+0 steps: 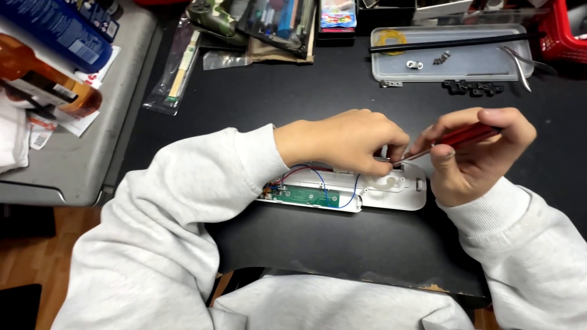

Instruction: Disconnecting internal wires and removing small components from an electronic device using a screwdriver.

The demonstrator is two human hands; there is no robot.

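Top left, a blue can (pixel 61 27) lay on the grey table (pixel 92 153) beside an amber bottle with a white label (pixel 52 91). A long clear plastic bag (pixel 174 73) lay on the black mat; a colourful packet (pixel 337 15) sat at the top edge, near a clear lidded box (pixel 452 58)
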